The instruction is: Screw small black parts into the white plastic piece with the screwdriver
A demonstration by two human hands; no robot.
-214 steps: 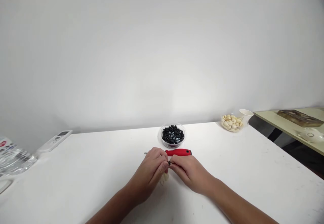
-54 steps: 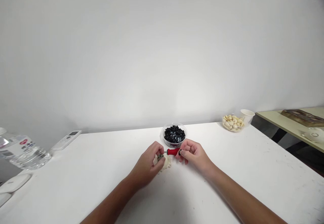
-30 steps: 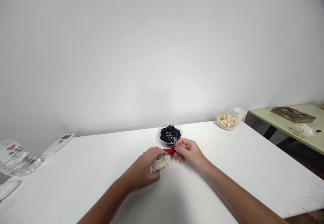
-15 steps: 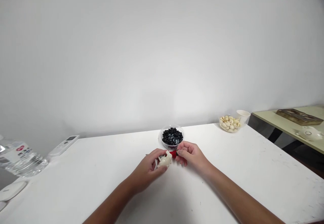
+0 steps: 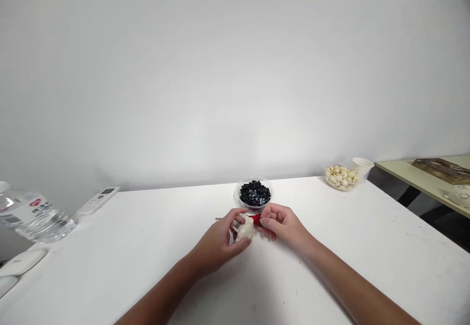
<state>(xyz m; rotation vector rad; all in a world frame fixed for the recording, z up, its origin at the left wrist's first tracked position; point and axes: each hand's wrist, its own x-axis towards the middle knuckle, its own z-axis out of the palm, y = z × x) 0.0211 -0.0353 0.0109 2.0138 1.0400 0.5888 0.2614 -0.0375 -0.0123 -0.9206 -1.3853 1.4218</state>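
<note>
Your hands (image 5: pixel 282 227) meet at the centre of the white worktop (image 5: pixel 147 266), held just above its surface, close together but not pressed palm to palm. Your left hand (image 5: pixel 216 244) curls around a pale, lumpy piece of dough-like material (image 5: pixel 245 229), which sits against the fingers with its top showing. Your right hand (image 5: pixel 282 227) pinches the short red-handled tool (image 5: pixel 255 219) between fingertips and thumb, at the end nearest the lump. A thin metal shaft (image 5: pixel 219 218) sticks out behind your left hand, in line with the handle; whether it belongs to the same tool is hidden by the fingers.

Directly beyond your hands, a clear round bowl (image 5: pixel 255 178) holds a heap of glossy black pieces, near but not touching them. Far to the right stand a clear bowl of pale kernels (image 5: pixel 326 183) and, just beside it, a white paper cup (image 5: pixel 363 167). To the left, a white remote control (image 5: pixel 97 201) lies at the back edge, with a clear plastic water bottle (image 5: pixel 36 217) on its side nearby. Off the right edge, a separate pale table (image 5: pixel 400 161) carries a dark wooden board (image 5: pixel 442 171).
</note>
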